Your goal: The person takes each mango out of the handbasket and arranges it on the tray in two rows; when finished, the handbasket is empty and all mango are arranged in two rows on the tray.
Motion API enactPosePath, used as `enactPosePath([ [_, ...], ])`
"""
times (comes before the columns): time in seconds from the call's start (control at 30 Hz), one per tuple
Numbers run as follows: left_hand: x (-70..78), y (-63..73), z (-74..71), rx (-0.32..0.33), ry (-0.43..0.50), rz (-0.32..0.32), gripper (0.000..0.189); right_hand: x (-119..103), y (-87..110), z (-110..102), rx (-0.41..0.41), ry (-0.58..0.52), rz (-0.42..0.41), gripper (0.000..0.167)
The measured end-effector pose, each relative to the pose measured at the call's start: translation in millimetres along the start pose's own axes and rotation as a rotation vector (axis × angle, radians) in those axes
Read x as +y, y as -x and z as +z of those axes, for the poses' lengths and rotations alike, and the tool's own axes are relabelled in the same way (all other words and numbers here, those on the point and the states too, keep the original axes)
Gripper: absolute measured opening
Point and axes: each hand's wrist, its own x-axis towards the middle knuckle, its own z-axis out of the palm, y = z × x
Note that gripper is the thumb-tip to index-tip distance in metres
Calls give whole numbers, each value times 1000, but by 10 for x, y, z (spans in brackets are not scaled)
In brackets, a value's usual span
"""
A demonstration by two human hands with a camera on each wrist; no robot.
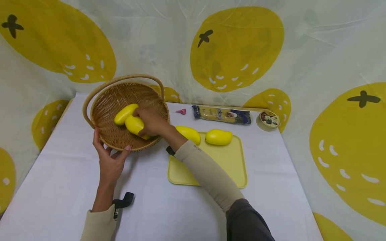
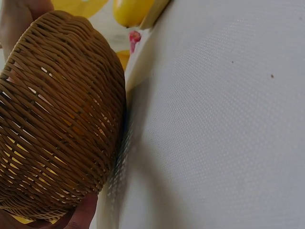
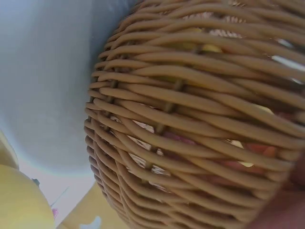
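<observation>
A brown wicker basket (image 1: 105, 132) with an arched handle stands tilted at the back left. My left hand (image 1: 110, 160) grips its near rim, with the thumb (image 2: 85, 212) against the weave in the left wrist view. Inside it lie two yellow mangoes: one mango (image 1: 125, 114) rests toward the back, and my right hand (image 1: 153, 121) reaches over the rim and holds the other mango (image 1: 134, 125). That hand's fingertips are partly hidden behind the fruit. The right wrist view is mostly filled by the basket's woven outer side (image 3: 190, 119).
A yellow tray (image 1: 229, 164) sits right of the basket, partly under my right forearm, with two more mangoes (image 1: 218, 137) at its back edge. Behind it lie a small pink-headed item (image 1: 182, 111), a pasta packet (image 1: 221, 114) and a round tin (image 1: 268, 121). A patterned cloth hangs behind.
</observation>
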Motion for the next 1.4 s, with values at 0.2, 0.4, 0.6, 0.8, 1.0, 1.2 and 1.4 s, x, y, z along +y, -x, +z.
enactPosePath([
  [0.2,4,5,-8,1,-4,-10,117,5,138,-30,34,-98,-39,78],
  [0.4,-15,1,-11,-6,-4,3,116,72,333,-100,93,-245,-117,77],
  [0.6,-21,10,-22,-1,-7,-6,117,128,510,-193,195,-332,-202,77],
  [0.8,-9,15,-35,8,-22,-17,117,157,728,-297,232,-352,-200,77],
  [1.0,-4,10,-30,7,-24,-10,117,254,970,-357,260,-395,-220,76],
  [1.2,-7,-3,-22,-2,-22,12,116,406,1204,-357,283,-399,-199,73],
  [1.4,-4,-13,-14,-7,-2,16,115,579,1426,-313,285,-412,-146,73],
])
